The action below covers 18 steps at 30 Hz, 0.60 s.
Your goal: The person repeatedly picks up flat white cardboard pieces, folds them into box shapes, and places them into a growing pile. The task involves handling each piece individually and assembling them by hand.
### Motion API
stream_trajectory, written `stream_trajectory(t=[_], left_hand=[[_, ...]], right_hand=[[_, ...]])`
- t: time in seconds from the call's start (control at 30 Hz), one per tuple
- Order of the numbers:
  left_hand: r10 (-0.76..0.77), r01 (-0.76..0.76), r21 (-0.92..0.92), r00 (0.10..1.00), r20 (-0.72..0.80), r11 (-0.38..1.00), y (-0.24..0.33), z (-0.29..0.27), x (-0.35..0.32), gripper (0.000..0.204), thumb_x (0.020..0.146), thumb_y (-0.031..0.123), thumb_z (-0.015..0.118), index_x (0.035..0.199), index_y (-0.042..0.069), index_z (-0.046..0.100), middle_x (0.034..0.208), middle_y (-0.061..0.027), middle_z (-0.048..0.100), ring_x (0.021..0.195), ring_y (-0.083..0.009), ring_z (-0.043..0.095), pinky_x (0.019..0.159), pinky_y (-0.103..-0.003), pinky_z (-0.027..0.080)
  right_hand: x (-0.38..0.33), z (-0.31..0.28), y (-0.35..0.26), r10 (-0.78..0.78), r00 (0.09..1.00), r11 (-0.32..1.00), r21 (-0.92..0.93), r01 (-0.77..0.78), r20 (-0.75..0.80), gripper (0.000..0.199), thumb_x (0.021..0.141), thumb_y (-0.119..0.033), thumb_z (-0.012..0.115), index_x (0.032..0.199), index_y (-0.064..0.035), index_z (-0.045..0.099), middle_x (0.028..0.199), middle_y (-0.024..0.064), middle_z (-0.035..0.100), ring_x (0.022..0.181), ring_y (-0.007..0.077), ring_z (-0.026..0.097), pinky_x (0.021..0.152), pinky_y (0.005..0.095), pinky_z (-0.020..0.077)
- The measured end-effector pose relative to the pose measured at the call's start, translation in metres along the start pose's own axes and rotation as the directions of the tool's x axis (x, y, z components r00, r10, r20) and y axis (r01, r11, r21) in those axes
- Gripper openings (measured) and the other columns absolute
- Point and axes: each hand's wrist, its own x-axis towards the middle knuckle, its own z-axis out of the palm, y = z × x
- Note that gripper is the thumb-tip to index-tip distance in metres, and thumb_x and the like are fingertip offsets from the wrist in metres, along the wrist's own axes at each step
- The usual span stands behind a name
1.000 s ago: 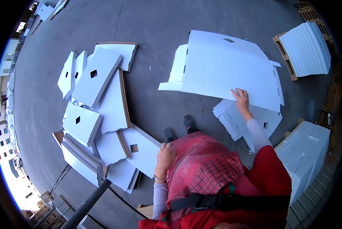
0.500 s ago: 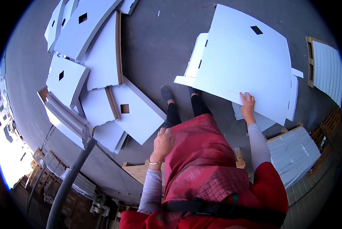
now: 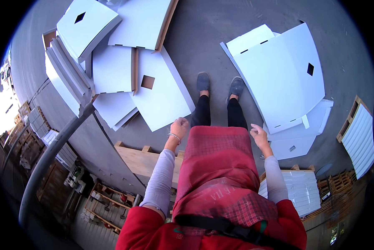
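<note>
I stand on a grey concrete floor, looking down my red apron [image 3: 220, 166] to my shoes. My left hand [image 3: 179, 127] hangs by my left hip, fingers curled into a loose fist with nothing in it. My right hand [image 3: 258, 134] is at my right hip, fingers slightly apart and empty. A large flat white cardboard sheet [image 3: 285, 77] with a small diamond cut-out lies on the floor just right of my feet, on top of more white sheets [image 3: 297, 143]. The right hand is close to its lower edge but not touching it.
Folded white cardboard boxes [image 3: 153, 83] with square holes lie in a heap to my left. A wooden pallet [image 3: 147, 160] sits behind me. Stacks of white sheets rest on pallets at the lower right [image 3: 299, 191] and far right [image 3: 360, 135]. A grey pole [image 3: 53, 154] crosses the left.
My right hand has let go of the big white sheet, which now lies flat on the floor, and has come back to my hip. The view has tilted down.
</note>
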Motion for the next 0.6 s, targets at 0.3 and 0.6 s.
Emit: stream_trajectory(t=[0.3, 0.6], left_hand=[[-0.616, 0.527, -0.722, 0.768, 0.177, 0.449, -0.173, 0.012, 0.039, 0.064, 0.087, 0.046, 0.066, 0.130, 0.004, 0.046, 0.115, -0.0147, 0.053, 0.101, -0.0302, 0.056, 0.080, -0.049, 0.051], [-0.561, 0.227, -0.961, 0.781, 0.275, -0.155, -0.270, 0.086, 0.102, 0.115, 0.078, 0.068, 0.064, 0.153, 0.008, 0.001, 0.154, -0.0301, 0.010, 0.142, -0.0442, 0.018, 0.107, -0.063, 0.027]], right_hand=[[0.037, 0.012, -0.058, 0.229, 0.971, 0.963, 0.126, -0.237, 0.074, 0.040, 0.090, -0.012, 0.062, 0.130, -0.0040, 0.057, 0.100, 0.0078, 0.064, 0.081, 0.0140, 0.062, 0.072, 0.0279, 0.0525], [0.072, 0.035, -0.069, 0.378, 0.922, 0.923, -0.102, -0.370, 0.081, 0.038, 0.092, -0.014, 0.060, 0.128, -0.0021, 0.057, 0.099, 0.0091, 0.063, 0.082, 0.0162, 0.063, 0.073, 0.0291, 0.0538]])
